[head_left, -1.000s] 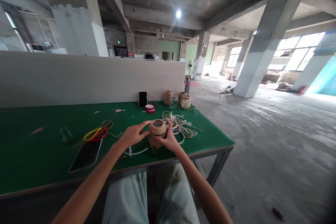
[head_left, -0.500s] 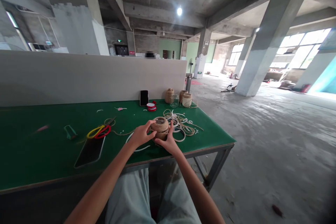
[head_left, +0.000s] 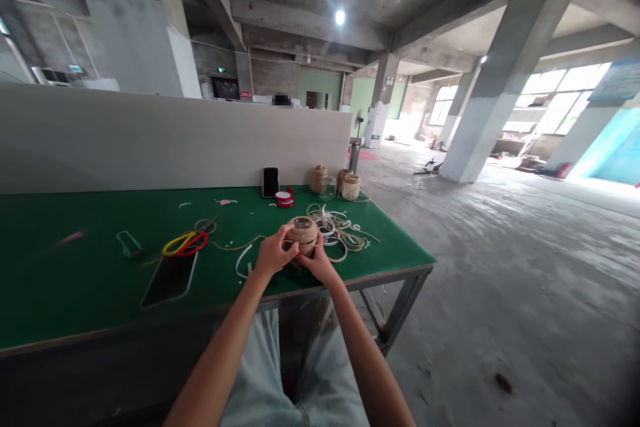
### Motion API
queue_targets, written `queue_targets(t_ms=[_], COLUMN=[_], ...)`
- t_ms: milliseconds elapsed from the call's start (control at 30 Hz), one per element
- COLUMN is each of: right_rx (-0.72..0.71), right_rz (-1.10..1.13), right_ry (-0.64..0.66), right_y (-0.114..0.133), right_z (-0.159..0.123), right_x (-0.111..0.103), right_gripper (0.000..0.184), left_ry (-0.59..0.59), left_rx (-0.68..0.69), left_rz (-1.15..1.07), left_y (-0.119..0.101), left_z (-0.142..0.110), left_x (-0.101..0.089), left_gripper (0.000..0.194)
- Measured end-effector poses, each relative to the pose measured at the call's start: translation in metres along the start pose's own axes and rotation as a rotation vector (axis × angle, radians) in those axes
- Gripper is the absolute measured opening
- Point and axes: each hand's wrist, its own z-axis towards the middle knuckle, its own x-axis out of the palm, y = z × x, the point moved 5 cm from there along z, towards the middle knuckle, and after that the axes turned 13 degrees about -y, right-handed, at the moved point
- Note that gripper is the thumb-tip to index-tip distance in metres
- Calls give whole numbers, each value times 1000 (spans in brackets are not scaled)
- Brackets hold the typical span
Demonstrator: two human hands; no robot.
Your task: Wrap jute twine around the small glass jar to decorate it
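A small glass jar wrapped in brown twine [head_left: 303,232] stands upright near the front edge of the green table [head_left: 210,300], its round mouth facing up. My left hand [head_left: 275,252] grips its left side, fingers curled around it and thumb across the front. From the right, my right hand [head_left: 319,263] closes on the jar's lower side, thumb at the front. A dark gap shows between bands of twine on the jar's front. Loose twine and white strips [head_left: 340,233] lie in a tangle just beyond the right hand. A white curved strip [head_left: 243,260] rests left of my left hand.
Scissors with yellow and red handles [head_left: 186,243] lie over a dark phone [head_left: 170,277]. Left of them is a green tool [head_left: 130,244]. Behind stand a second phone [head_left: 271,182], red tape rolls [head_left: 285,197], a clear jar [head_left: 327,188] and several wrapped jars [head_left: 351,187]. A white partition [head_left: 175,140] borders the table.
My right hand's fingers have shifted lower around the jar, and my left hand has closed further over its left side. The whole view has shifted slightly.
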Motion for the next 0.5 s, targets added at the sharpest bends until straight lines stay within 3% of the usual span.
queue_targets(t_ms=[500], right_rx=[-39], right_rz=[43], right_ry=[23], right_y=[-3], right_z=[1], right_x=[0], right_gripper=[93], left_ry=[-45], left_rx=[-41], left_rz=[4], left_y=[-2], left_z=[-1], left_x=[0], left_gripper=[40])
